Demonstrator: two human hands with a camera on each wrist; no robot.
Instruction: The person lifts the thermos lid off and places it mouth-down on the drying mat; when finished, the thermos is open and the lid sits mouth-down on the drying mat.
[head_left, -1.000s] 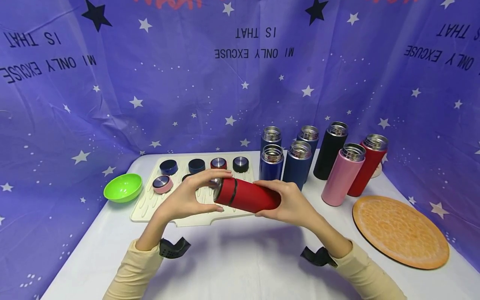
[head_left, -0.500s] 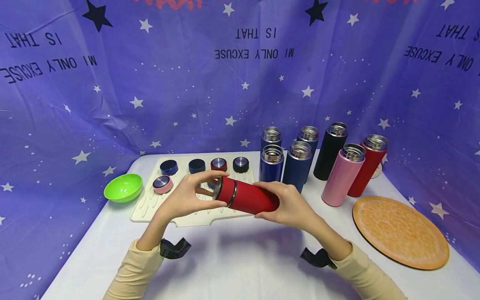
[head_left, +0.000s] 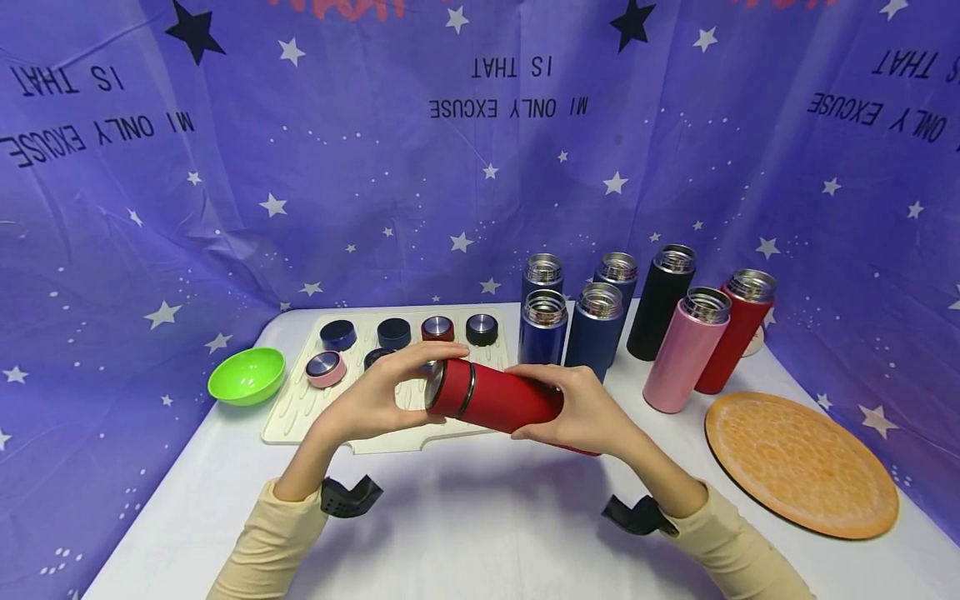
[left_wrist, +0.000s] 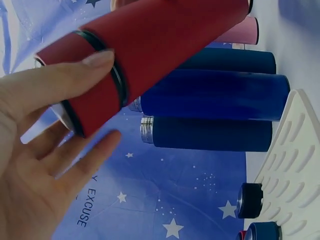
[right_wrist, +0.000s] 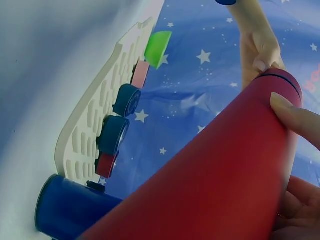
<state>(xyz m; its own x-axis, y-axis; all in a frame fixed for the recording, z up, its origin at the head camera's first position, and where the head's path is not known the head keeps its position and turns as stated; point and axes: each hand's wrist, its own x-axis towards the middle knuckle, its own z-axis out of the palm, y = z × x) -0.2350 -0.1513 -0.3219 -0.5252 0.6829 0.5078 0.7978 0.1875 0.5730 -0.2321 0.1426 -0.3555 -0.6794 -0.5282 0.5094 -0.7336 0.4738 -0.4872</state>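
Note:
A red thermos bottle (head_left: 506,398) is held tilted in the air in front of me, its red lid (head_left: 450,388) pointing left. A dark shiny ring runs between lid and body. My left hand (head_left: 371,402) is round the lid; in the left wrist view its thumb (left_wrist: 75,80) lies across the lid, with the fingers spread on the far side. My right hand (head_left: 581,408) grips the body near its lower end. In the right wrist view the red body (right_wrist: 210,170) fills the middle, and the right thumb (right_wrist: 285,107) lies along it.
Behind the left hand, a cream ridged tray (head_left: 292,421) bears several lids, including a pink lid (head_left: 326,368) and a black lid (head_left: 482,329). A green bowl (head_left: 247,377) stands left. Several lidless bottles, one a pink bottle (head_left: 686,350), stand right, behind a round orange-brown mat (head_left: 802,462).
The left fingers have shifted a little on the lid, off and back again. The bottle has tilted slightly, so its lower end now shows below the right hand.

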